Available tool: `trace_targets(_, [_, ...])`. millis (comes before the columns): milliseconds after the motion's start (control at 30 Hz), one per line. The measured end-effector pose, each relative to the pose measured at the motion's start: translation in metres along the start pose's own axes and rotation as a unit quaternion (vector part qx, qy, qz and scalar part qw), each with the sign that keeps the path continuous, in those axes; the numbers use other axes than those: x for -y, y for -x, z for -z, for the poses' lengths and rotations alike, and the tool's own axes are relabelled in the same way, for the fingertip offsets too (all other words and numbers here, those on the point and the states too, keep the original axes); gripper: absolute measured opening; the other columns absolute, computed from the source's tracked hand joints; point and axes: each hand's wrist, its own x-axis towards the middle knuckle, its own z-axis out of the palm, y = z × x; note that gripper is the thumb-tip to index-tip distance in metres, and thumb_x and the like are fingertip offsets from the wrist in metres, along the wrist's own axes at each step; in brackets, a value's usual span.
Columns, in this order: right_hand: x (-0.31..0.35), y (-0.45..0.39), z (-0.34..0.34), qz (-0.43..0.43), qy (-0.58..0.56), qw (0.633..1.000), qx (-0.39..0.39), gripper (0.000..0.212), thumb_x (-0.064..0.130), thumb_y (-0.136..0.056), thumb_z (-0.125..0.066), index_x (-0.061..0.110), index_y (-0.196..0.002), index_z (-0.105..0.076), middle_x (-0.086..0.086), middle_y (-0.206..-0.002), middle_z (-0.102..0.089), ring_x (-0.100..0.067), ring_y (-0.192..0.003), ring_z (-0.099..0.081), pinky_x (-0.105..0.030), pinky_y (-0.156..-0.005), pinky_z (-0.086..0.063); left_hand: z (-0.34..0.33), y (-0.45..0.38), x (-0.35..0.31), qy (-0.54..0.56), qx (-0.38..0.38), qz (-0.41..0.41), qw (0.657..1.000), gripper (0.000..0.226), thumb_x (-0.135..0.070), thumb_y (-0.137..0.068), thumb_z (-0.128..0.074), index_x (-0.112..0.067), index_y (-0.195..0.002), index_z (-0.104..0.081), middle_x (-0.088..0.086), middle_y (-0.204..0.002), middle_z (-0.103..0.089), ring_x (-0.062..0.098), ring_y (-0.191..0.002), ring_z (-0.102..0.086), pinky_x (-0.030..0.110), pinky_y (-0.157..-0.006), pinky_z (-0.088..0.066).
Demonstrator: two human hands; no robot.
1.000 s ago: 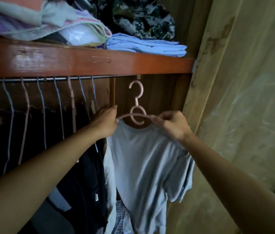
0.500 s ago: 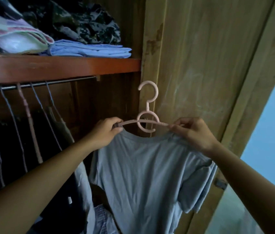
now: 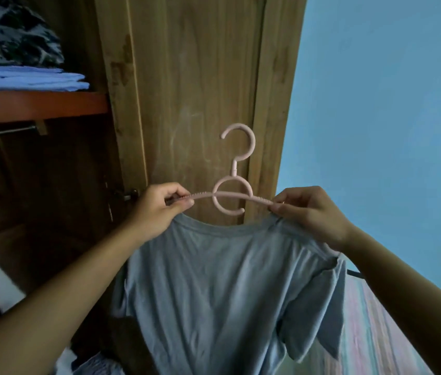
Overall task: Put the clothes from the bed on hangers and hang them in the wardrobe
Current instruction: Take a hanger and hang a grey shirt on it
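head view: both hands hold a pink hanger (image 3: 232, 197) level in front of the wardrobe door (image 3: 186, 90), its long axis running left to right and its hook upright, opening toward the left. the left hand (image 3: 161, 205) is pinched shut on the hanger's left arm, the right hand (image 3: 308, 209) pinched shut on the right arm and the collar of the grey t-shirt (image 3: 214, 288), which already drapes from the hanger. the wardrobe rail (image 3: 2, 132) lies up and to the left of the hook, under the front edge of the red-brown shelf (image 3: 38, 106), well apart from it. the left hand is nearer the rail, so hanging seems to call for a leftward, upward carry.
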Motion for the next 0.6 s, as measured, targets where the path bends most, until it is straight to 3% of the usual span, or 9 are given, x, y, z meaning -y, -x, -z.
trace_targets(133, [-0.009,0.027,0.041,-0.023,0.069,0.997,-0.029,0.013,0.025,-0.089,-0.073,0.024,-0.077,-0.077,-0.030,-0.078,-0.060,-0.021,-0.068,-0.047,-0.036,-0.068,-0.034,-0.045,-0.012,-0.018,0.046,0.020,0.008,0.999,0.010,-0.001,-0.086,-0.069,-0.010,-0.083,-0.070,0.015,-0.079,-0.068,0.011,-0.072,-0.057,0.023,-0.068,-0.042])
trace_targets(200, [-0.015,0.041,0.058,-0.034,0.117,0.992,-0.035,0.013,0.028,-0.089,-0.073,0.027,-0.076,-0.076,-0.026,-0.077,-0.062,-0.021,-0.067,-0.048,-0.035,-0.067,-0.035,-0.066,-0.016,-0.026,0.056,0.043,0.007,0.997,0.008,-0.002,-0.087,-0.069,-0.009,-0.084,-0.070,0.010,-0.076,-0.069,0.010,-0.070,-0.058,0.023,-0.068,-0.044])
trace_targets(300, [-0.021,0.063,0.083,-0.056,0.175,0.981,-0.061,0.011,0.037,-0.087,-0.073,0.034,-0.078,-0.076,0.006,-0.074,-0.070,-0.004,-0.065,-0.057,-0.027,-0.065,-0.042,-0.094,-0.023,-0.041,0.073,0.082,-0.012,0.994,0.009,0.000,-0.088,-0.067,-0.008,-0.083,-0.069,0.005,-0.073,-0.069,0.008,-0.067,-0.061,0.022,-0.067,-0.047])
trace_targets(367, [-0.024,0.077,0.095,-0.073,0.206,0.972,-0.084,0.010,0.039,-0.087,-0.071,0.037,-0.079,-0.076,0.017,-0.081,-0.071,-0.001,-0.069,-0.063,-0.025,-0.069,-0.049,-0.113,-0.030,-0.049,0.085,0.106,-0.022,0.991,0.008,0.000,-0.088,-0.067,-0.006,-0.083,-0.068,0.005,-0.072,-0.069,0.009,-0.066,-0.061,0.022,-0.067,-0.048])
trace_targets(467, [-0.027,0.096,0.109,-0.092,0.236,0.960,-0.118,0.009,0.039,-0.089,-0.070,0.034,-0.083,-0.075,0.018,-0.085,-0.070,-0.004,-0.078,-0.066,-0.033,-0.080,-0.055,-0.140,-0.039,-0.056,0.096,0.133,-0.033,0.986,0.004,-0.006,-0.088,-0.068,-0.008,-0.085,-0.069,0.003,-0.070,-0.070,0.011,-0.067,-0.064,0.023,-0.067,-0.052])
trace_targets(600, [-0.024,0.119,0.116,-0.114,0.255,0.948,-0.149,0.010,0.032,-0.093,-0.068,0.027,-0.091,-0.076,0.011,-0.082,-0.072,-0.011,-0.078,-0.067,-0.042,-0.082,-0.055,-0.170,-0.049,-0.060,0.121,0.165,-0.040,0.978,0.007,-0.011,-0.088,-0.070,-0.016,-0.083,-0.069,0.003,-0.073,-0.071,0.013,-0.068,-0.065,0.029,-0.070,-0.052])
